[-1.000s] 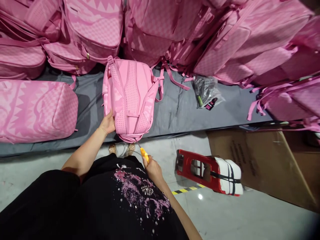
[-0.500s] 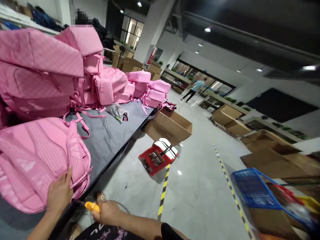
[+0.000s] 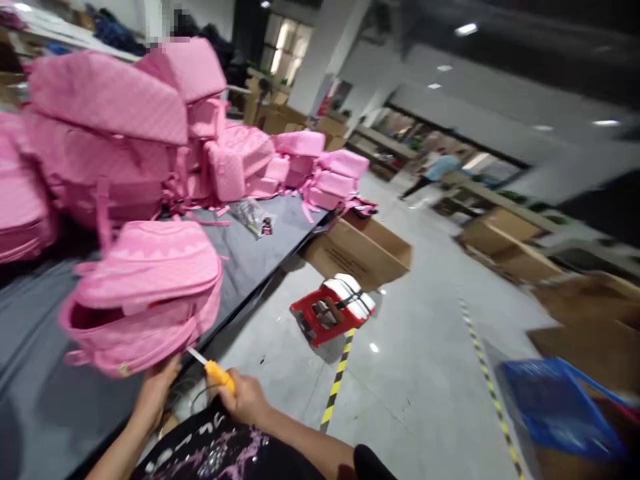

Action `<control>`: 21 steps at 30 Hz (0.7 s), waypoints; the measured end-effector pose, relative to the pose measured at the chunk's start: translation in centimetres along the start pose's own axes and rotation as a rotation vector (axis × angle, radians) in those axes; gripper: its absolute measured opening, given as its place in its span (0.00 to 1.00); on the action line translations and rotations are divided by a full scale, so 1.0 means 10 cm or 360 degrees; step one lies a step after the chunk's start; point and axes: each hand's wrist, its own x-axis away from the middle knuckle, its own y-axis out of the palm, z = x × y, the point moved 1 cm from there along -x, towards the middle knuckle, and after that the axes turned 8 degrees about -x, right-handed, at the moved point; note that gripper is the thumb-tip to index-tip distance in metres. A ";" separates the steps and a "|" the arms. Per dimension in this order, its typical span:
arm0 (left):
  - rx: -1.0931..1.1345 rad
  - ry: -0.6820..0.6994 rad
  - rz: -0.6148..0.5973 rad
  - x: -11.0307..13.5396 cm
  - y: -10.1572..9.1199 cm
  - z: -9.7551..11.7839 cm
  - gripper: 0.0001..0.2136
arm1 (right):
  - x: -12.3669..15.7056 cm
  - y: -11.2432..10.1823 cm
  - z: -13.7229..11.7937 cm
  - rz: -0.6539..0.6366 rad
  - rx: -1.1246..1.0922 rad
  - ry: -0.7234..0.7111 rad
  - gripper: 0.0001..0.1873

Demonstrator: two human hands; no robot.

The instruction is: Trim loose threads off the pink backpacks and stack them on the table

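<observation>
A pink backpack stands tilted at the table's near edge, its zipped compartment gaping on the near side. My left hand grips it low at the right, fingertips partly hidden beneath the bag. In my right hand is an orange-handled tool with a thin, pale metal shaft. The shaft's tip points up and left, close to the backpack's lower right edge; whether it touches I cannot tell. A thin cord loops between my hands; its ends are hidden.
More pink backpacks line the dark-covered table. A clear plastic bag lies beyond. On the floor are an open carton, a red stool with a white top, and a blue crate. People stand far back.
The backpack has been turned from lying with its padded back up to showing its open compartment. My left hand has moved from its top surface to its lower edge. The view has shifted left.
</observation>
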 end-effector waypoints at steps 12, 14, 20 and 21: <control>-0.0312 -0.0053 -0.0217 -0.42 -0.44 -0.19 0.34 | -0.03 -0.05 0.82 -0.0144 0.0308 0.0056 0.23; -0.0243 -0.0164 -0.0057 -0.68 -0.56 -0.18 0.24 | 0.09 -0.10 0.95 -0.0091 0.0302 0.0043 0.26; -0.0257 -0.0622 0.0421 -1.53 -1.06 -0.21 0.18 | 0.34 -0.28 0.99 0.0085 -0.0005 -0.0111 0.35; -0.0227 -0.0616 0.0399 -1.61 -1.09 -0.18 0.19 | 0.31 -0.30 0.91 0.0172 -0.0136 -0.0188 0.34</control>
